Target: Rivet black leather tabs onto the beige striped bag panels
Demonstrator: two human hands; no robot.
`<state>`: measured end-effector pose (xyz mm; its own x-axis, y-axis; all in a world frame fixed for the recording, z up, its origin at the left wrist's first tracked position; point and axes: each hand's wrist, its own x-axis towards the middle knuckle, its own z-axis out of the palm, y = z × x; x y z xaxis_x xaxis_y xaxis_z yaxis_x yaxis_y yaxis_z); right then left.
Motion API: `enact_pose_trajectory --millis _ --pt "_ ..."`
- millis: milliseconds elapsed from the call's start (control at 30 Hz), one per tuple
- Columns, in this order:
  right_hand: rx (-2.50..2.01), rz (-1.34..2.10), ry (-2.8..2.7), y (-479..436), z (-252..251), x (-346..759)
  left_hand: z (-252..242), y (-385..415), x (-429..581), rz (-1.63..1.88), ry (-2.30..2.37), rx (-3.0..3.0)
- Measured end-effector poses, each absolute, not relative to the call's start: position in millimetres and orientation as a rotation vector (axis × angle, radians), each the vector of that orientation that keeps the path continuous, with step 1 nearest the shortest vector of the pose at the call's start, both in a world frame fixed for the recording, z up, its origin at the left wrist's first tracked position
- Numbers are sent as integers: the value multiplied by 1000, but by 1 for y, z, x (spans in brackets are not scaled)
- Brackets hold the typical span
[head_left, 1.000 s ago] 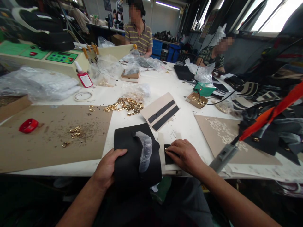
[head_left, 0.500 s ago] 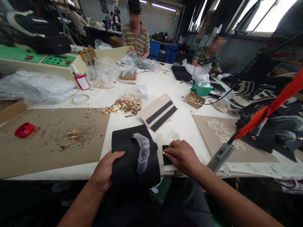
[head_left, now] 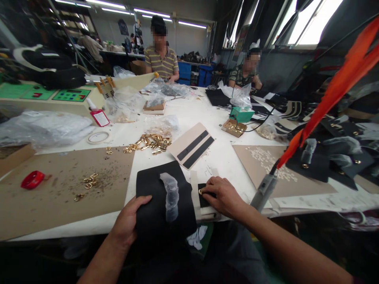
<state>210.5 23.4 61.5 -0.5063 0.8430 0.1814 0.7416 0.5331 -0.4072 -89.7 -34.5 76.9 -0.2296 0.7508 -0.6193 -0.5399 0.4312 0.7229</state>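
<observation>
Left hand (head_left: 128, 217) clamped on left edge of black panel (head_left: 155, 205); gold fitting (head_left: 201, 192) at fingertips of right hand (head_left: 223, 196), pinch indeterminable.

My camera shows me a plain black flexible panel (head_left: 151, 213), milky-white curved plastic wrapping (head_left: 172, 199), and a black-striped beige rectangular sheet (head_left: 194, 150).

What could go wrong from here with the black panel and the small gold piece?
The left hand grips the black panel at one side, and its lower part reaches past the edge of the table, so it might slip down.

The gold piece is small and sits at the right hand; it could slide away.
</observation>
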Motion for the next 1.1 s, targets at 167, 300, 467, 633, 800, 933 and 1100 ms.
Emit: enact_pose_trajectory --millis 167,300,467,633,800,933,1100 --pt "-1279 718 -1948 -4 69 224 85 -69 -80 1155 1285 313" --pt "-1247 957 -1632 -34 86 224 92 -95 -60 1040 1175 438" --pt "-1134 728 -1623 -63 132 220 118 -118 -32 1050 1350 826" --pt "-1076 1091 -1851 -97 175 210 136 -146 0 1035 1503 1567" --pt "-1023 1432 -1529 -109 167 203 132 -162 19 846 1501 2295" --pt "-1015 1797 -940 -92 139 217 139 -148 14 980 1505 2317" --pt "-1021 1910 -673 -84 119 234 136 -108 11 1257 1581 1413"
